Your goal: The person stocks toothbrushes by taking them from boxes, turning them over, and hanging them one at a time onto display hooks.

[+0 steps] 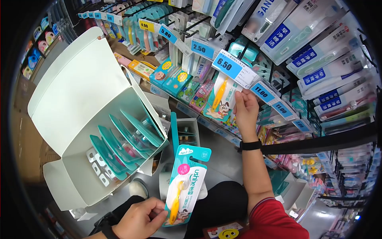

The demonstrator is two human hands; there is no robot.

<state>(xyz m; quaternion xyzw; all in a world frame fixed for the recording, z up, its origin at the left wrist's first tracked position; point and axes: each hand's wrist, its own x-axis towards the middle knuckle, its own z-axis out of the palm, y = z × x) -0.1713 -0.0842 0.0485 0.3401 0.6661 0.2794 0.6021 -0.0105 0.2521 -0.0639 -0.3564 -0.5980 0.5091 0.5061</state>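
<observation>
My left hand (139,219) pinches the lower edge of a carded toothbrush pack (186,187), which has a yellow children's toothbrush under clear plastic and a teal top with a hang slot. Up at the rack, the fingers of my right hand (247,111) are closed on the right edge of a similar toothbrush pack (219,97), just below a 6.50 price tag (234,67). The tag covers the top of that pack. To the left of my hands, an open white carton (83,159) holds several teal blister packs (123,143) standing on edge.
Rows of white and blue toothbrush packs (302,28) hang on hooks at upper right. Small boxes (171,77) line the shelf below the hooks. A second open carton (187,127) stands on the floor beyond the held pack. A black strap (318,139) crosses the right side.
</observation>
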